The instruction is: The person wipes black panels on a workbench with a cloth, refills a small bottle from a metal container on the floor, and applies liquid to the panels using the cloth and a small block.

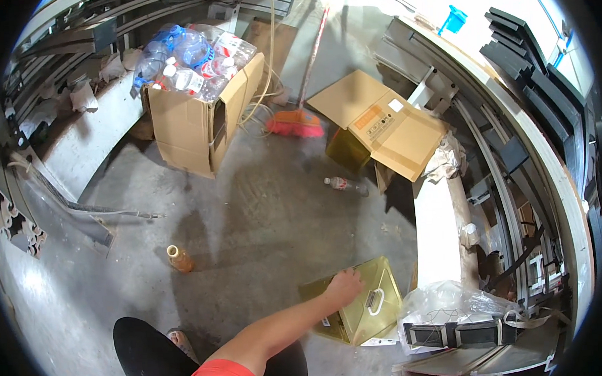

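At the upper edge of the gold tin on the floor, the right hand is curled nearly closed; whether it grips is hidden, but it probably steadies the tin. Close on the tin's right, a plastic-wrapped black frame leaves little room. Beyond it lies a clear bottle near an open carton; well left stands a brown bottle.
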The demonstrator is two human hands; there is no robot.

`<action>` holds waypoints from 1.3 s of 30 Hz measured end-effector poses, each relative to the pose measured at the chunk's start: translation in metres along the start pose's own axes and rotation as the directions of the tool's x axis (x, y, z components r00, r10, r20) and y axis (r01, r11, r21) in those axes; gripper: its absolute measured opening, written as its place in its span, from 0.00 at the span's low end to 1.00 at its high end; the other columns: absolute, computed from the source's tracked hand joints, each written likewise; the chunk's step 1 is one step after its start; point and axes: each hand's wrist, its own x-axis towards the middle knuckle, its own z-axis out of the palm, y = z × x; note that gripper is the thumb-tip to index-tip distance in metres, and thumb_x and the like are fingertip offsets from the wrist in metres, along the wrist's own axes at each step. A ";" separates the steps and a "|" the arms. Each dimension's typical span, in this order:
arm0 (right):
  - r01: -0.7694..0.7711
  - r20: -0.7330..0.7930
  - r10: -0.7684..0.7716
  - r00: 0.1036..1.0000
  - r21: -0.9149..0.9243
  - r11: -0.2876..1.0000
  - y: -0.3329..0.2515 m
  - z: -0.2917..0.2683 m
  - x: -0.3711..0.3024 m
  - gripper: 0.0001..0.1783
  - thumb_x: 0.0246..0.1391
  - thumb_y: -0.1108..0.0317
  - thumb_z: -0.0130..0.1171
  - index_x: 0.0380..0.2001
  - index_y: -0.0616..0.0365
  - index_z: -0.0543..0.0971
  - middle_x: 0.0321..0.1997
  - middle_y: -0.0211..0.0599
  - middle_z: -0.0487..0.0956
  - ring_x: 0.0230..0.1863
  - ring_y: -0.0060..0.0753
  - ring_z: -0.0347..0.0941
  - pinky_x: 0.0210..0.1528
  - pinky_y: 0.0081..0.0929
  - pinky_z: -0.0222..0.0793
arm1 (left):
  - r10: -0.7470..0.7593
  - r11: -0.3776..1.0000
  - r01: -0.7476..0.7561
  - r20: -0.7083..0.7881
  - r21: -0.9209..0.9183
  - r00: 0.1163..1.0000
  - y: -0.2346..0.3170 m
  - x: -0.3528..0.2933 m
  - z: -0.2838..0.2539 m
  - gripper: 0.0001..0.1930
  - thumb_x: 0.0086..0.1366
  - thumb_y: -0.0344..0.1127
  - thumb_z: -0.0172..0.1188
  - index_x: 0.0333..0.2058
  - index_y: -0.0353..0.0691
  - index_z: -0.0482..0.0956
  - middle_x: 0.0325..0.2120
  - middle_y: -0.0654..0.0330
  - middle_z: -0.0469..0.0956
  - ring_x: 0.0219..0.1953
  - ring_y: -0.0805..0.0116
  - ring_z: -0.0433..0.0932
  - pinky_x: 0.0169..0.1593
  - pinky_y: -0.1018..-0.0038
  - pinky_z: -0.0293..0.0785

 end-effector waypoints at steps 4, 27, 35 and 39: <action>0.012 0.010 -0.012 1.000 0.000 1.000 0.003 -0.001 -0.001 0.15 0.61 0.56 0.52 0.40 0.55 0.78 0.39 0.40 0.82 0.33 0.38 0.79 0.33 0.33 0.75 | -0.003 1.000 0.003 0.013 -0.030 1.000 0.001 0.001 0.006 0.08 0.56 0.32 0.57 0.35 0.45 0.81 0.39 0.54 0.77 0.45 0.53 0.76 0.44 0.62 0.77; -0.097 0.006 0.098 0.995 -0.127 0.987 0.002 0.006 0.003 0.16 0.62 0.54 0.51 0.35 0.54 0.81 0.34 0.35 0.83 0.16 0.28 0.66 0.20 0.24 0.60 | 0.328 0.943 -0.331 -0.303 0.044 0.895 0.057 -0.007 0.041 0.19 0.61 0.35 0.51 0.50 0.38 0.76 0.52 0.47 0.73 0.57 0.53 0.68 0.65 0.58 0.58; -0.030 0.016 0.032 0.999 -0.133 0.991 0.006 0.008 -0.006 0.14 0.62 0.55 0.50 0.37 0.49 0.81 0.39 0.34 0.84 0.15 0.21 0.61 0.18 0.21 0.58 | 0.313 0.949 -0.314 -0.033 -0.015 0.949 0.063 0.036 0.052 0.10 0.59 0.36 0.53 0.36 0.44 0.80 0.38 0.61 0.76 0.48 0.62 0.73 0.56 0.58 0.64; -0.018 0.030 0.023 0.999 -0.169 0.985 0.000 0.005 -0.004 0.13 0.59 0.55 0.52 0.39 0.46 0.81 0.43 0.35 0.83 0.17 0.23 0.65 0.22 0.24 0.64 | 0.249 0.968 -0.249 -0.006 0.015 0.968 0.062 0.048 0.059 0.08 0.57 0.36 0.55 0.33 0.46 0.81 0.35 0.62 0.75 0.45 0.64 0.73 0.55 0.58 0.65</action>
